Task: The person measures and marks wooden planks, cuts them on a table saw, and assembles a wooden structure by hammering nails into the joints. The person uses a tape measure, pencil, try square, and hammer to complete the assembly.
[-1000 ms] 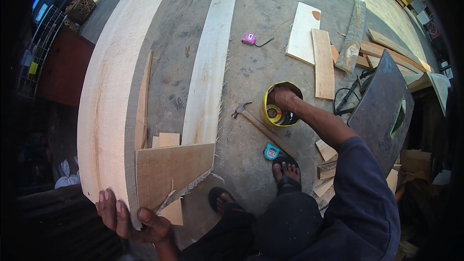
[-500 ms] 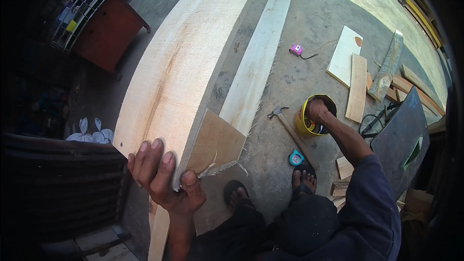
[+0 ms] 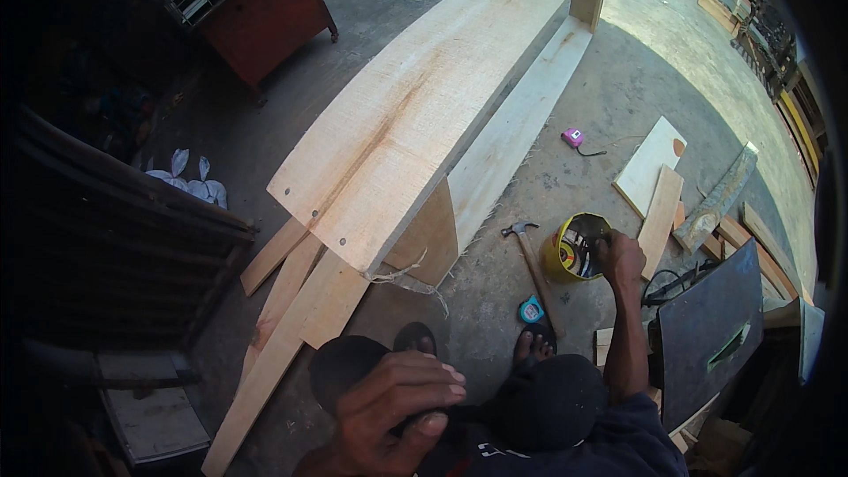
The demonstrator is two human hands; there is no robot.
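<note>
My left hand [image 3: 402,406] is raised above my knee, near the end of the long wooden assembly. Its fingers are bent, with a gap to the thumb and nothing visible between them. At the right rim of a small yellow bucket [image 3: 549,258], my right hand [image 3: 623,258] has its fingers closed over the edge. Inside the bucket lie a round disc [image 3: 567,252] and other small items, hard to make out. The wide pale board [image 3: 397,124] shows three dark spots like nail heads at its near end. A wooden end piece [image 3: 430,230] joins it to a lower board [image 3: 512,159].
A claw hammer [image 3: 534,269] and a teal tape measure [image 3: 531,309] lie near my feet. Farther off is a pink tape measure [image 3: 572,138]. Offcuts [image 3: 649,168] and a dark panel [image 3: 711,336] are at right. Planks [image 3: 291,336] extend beneath the board; a red cabinet [image 3: 265,22] stands far left.
My left hand has let go of the board's near end and come back toward my body. My right hand has come up out of the bucket to its right rim. The view has shifted.
</note>
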